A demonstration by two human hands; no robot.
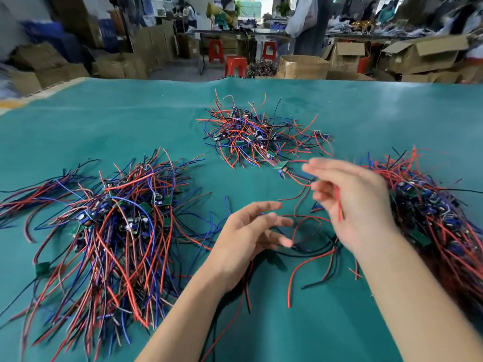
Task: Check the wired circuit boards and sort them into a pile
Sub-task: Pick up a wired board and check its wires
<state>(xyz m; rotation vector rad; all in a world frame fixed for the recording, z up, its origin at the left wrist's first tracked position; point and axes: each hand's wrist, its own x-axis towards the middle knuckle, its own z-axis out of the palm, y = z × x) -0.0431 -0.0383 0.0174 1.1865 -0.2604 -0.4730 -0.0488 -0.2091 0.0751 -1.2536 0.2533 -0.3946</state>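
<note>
The table point(366, 121) wears a teal cover, smooth with a faint sheen, like coated cloth or vinyl. The wires point(125, 246) have smooth plastic insulation in red, blue and black, slightly glossy. The boards point(162, 199) look like green laminate. Beyond the far edge, boxes point(423, 52) are matt brown cardboard and stools point(236, 66) glossy red plastic.
</note>
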